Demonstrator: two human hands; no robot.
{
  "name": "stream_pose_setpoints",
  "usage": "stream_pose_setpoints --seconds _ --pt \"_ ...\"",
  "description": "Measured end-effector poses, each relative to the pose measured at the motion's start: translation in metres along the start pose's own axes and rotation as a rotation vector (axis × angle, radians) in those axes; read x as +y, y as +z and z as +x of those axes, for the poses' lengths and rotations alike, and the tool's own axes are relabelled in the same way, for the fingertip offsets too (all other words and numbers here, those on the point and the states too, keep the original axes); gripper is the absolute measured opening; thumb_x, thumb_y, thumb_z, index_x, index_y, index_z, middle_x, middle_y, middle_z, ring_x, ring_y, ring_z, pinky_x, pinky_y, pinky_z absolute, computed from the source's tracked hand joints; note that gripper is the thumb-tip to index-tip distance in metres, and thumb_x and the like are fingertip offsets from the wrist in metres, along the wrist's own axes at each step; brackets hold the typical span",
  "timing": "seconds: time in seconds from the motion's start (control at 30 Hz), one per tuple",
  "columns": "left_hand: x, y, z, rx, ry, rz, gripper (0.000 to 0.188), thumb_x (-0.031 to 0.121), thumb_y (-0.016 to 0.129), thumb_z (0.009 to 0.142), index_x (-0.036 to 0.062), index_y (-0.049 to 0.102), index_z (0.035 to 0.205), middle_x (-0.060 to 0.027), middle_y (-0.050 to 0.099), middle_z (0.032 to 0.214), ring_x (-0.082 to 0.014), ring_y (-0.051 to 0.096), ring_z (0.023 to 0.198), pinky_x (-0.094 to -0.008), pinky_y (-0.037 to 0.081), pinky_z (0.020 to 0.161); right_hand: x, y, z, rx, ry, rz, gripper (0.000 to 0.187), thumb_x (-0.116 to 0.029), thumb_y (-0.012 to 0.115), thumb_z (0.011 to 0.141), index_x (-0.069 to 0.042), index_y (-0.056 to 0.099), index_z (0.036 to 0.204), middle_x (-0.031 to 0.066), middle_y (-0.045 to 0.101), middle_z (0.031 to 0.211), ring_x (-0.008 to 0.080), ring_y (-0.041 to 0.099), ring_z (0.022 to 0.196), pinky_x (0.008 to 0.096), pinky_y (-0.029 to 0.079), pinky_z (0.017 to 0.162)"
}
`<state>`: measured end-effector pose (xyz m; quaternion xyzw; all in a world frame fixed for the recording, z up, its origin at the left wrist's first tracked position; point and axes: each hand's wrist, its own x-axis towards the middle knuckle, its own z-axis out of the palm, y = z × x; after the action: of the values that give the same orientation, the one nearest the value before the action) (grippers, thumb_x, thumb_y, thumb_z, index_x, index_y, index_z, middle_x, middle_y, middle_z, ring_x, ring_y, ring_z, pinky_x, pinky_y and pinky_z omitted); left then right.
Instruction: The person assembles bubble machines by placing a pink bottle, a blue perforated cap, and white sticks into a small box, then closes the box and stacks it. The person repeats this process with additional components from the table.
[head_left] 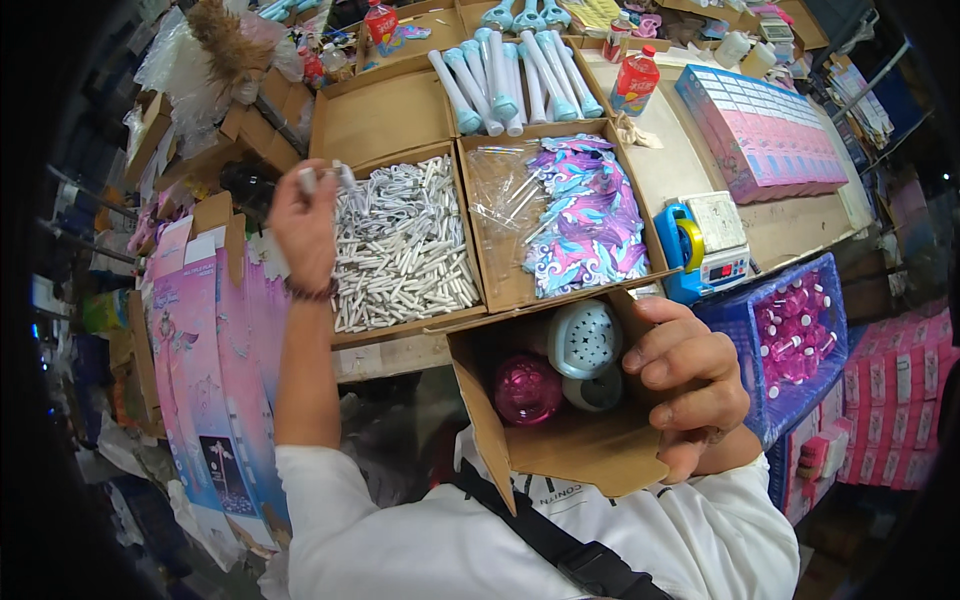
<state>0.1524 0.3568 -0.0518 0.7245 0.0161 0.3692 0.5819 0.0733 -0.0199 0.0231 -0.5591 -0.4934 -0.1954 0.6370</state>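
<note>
I see my left hand [303, 228] raised over the left edge of a cardboard tray [470, 262], fingers pinched around a few small white tubes [325, 177]. The tray's compartment just to the right of that hand is heaped with many more of the same white tubes [400, 250]. My right hand [687, 382] is clenched on the right wall of an open cardboard box [575, 440] held close to my chest, below the tray. Inside the box I see a pale blue round piece with star-shaped holes [585, 338], a glossy pink ball [526, 388] to its left, and a grey-blue rounded part [595, 392] beneath. The tray's right compartment holds purple and blue patterned pieces [590, 220] beside clear plastic bags [505, 185]. Beyond it lie pale blue and white wand handles [510, 75]. Right of the tray are a blue tape dispenser [682, 245], a small scale [722, 235] and a blue crate of pink bottles [790, 340].
</note>
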Motion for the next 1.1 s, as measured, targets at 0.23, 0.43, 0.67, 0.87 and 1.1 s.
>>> stream_pose_setpoints --seconds 0.23,0.43,0.67,0.87,1.1 --pt "0.184 -0.025 -0.045 -0.628 0.33 -0.606 0.021 0.025 0.055 0.094 0.0079 0.062 0.105 -0.0182 0.064 0.095 -0.0197 0.058 0.066 -0.0262 0.044 0.049 0.0 -0.001 0.006 -0.064 0.013 -0.011 0.041 -0.047 0.076 0.079 -0.009 0.063 0.088 0.0142 0.064 0.101 0.0279 0.064 0.082 0.054 0.043 0.096" --pt "0.203 0.002 -0.061 -0.687 0.477 -0.185 0.02 0.009 0.068 0.081 0.0063 0.061 0.1 -0.0277 0.065 0.104 -0.0241 0.059 0.065 -0.0333 0.046 0.056 -0.003 -0.005 0.011 -0.111 0.043 -0.029 0.04 -0.047 0.074 0.08 -0.01 0.062 0.089 0.0125 0.064 0.101 0.0268 0.064 0.082 0.0541 0.043 0.096" --pt "0.21 0.021 -0.059 -0.685 0.329 -0.568 0.019 0.006 0.067 0.085 0.0061 0.059 0.101 -0.0227 0.064 0.101 -0.0178 0.055 0.059 -0.0282 0.043 0.048 -0.004 -0.004 0.011 -0.124 0.044 -0.039 0.04 -0.047 0.074 0.08 -0.01 0.062 0.089 0.0119 0.064 0.101 0.0265 0.065 0.083 0.0544 0.042 0.097" --pt "0.218 0.032 -0.052 -0.825 0.313 -0.367 0.043 0.014 0.077 0.082 0.0077 0.051 0.116 -0.019 0.062 0.107 -0.0228 0.058 0.083 -0.0328 0.049 0.063 -0.005 -0.002 0.012 -0.114 0.062 -0.032 0.039 -0.046 0.074 0.081 -0.01 0.062 0.089 0.0126 0.064 0.101 0.0271 0.065 0.083 0.0547 0.042 0.098" --pt "0.2 0.031 -0.062 -0.494 0.585 -0.473 0.037 0.008 0.08 0.075 -0.0018 0.057 0.103 -0.0229 0.065 0.096 -0.0321 0.064 0.088 -0.0376 0.053 0.077 -0.004 0.0 0.009 -0.096 0.048 -0.019 0.038 -0.046 0.074 0.081 -0.01 0.063 0.089 0.0125 0.063 0.101 0.0276 0.065 0.083 0.0554 0.041 0.097"
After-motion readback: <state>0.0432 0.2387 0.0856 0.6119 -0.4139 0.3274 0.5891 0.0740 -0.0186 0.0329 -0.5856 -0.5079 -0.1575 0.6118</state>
